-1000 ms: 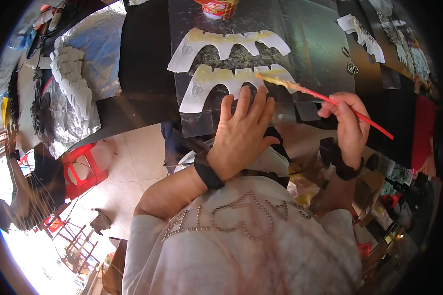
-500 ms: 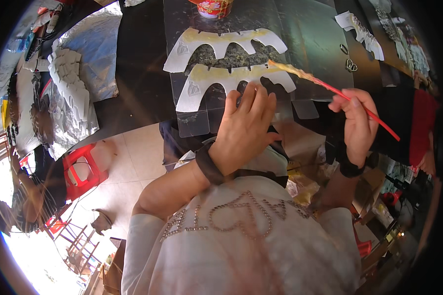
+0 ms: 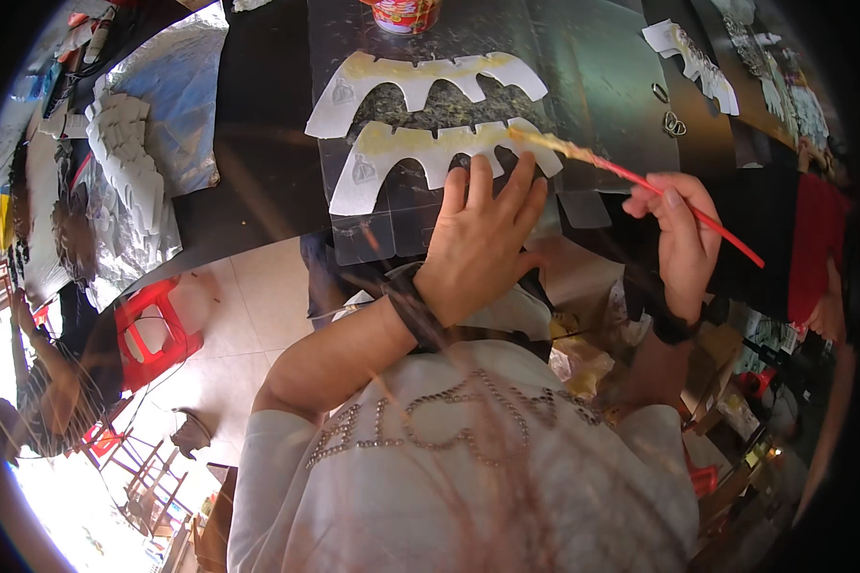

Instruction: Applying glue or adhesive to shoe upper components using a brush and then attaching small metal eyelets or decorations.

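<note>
The brush (image 3: 631, 174) tip has slid onto the white cutout (image 3: 430, 158), right hand (image 3: 683, 239) fingers grasping it, left hand (image 3: 483, 239) fingers released flat on the cutout.

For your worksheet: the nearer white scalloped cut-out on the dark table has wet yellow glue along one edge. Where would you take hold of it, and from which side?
Probably grip the nearer white cut-out by its lower tabs, coming from the person's side, where the left hand already presses. The yellow glue runs along its far upper edge, where the brush in the right hand touches, so the tabs look clean.

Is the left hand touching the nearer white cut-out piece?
Touching. The head view shows the left hand with fingertips lying on the nearer white cut-out.
</note>
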